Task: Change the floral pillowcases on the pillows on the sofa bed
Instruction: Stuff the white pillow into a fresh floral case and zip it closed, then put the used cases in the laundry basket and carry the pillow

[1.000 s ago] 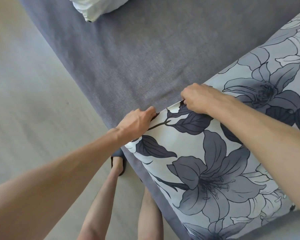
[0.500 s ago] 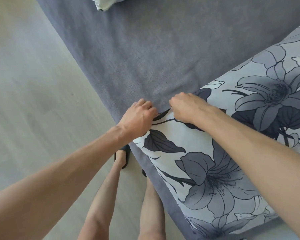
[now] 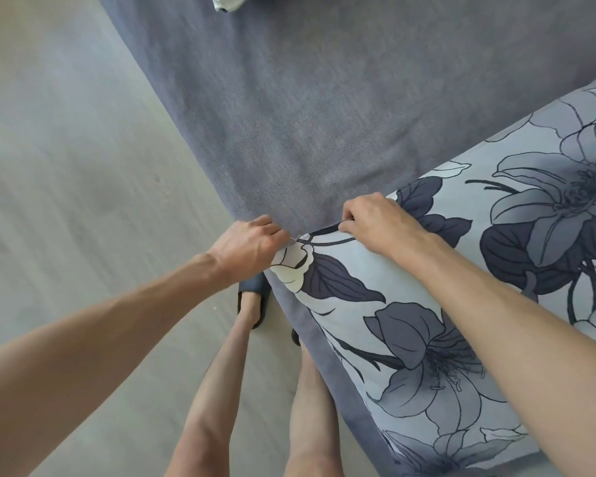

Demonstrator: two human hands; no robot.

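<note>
A pillow in a pale floral pillowcase (image 3: 437,339) with dark grey lilies lies at the right on the grey sofa bed (image 3: 324,115), near its edge. My left hand (image 3: 248,244) pinches the near corner of the pillowcase's upper edge. My right hand (image 3: 375,222) grips the same edge a short way to the right. The edge is pulled taut between the two hands. What my fingertips hold under the fabric fold is hidden.
A white pillow or bedding corner (image 3: 229,1) shows at the top edge on the sofa bed. Light wooden floor (image 3: 66,201) runs along the left. My bare legs and a dark slipper (image 3: 253,297) stand beside the bed's edge.
The view has shifted and the pillow sits further right. My hands came together at the pillowcase's edge, then spread apart again; the left hand is now at the corner.
</note>
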